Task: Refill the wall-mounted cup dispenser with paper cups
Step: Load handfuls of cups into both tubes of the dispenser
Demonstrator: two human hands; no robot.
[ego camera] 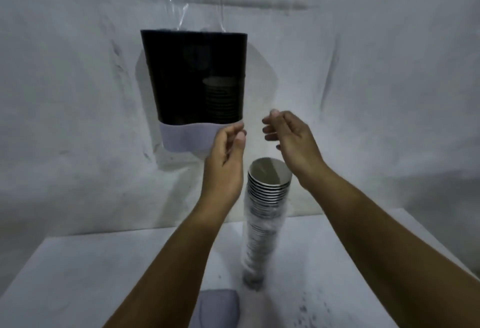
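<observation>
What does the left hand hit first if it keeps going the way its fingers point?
Probably the dispenser: the left hand points up and forward at its white lower corner, fingers already overlapping it. Depth is unclear, so contact can't be told.

Looks like a bare makeshift setup, not a real kitchen or office, though I can't pin down the kind of room. The wall (363, 68) is draped in wrinkled white sheeting, a dark cup dispenser (192, 76) hangs on it, and a white bench (91, 270) with dark specks stands below, under dim lighting.
</observation>
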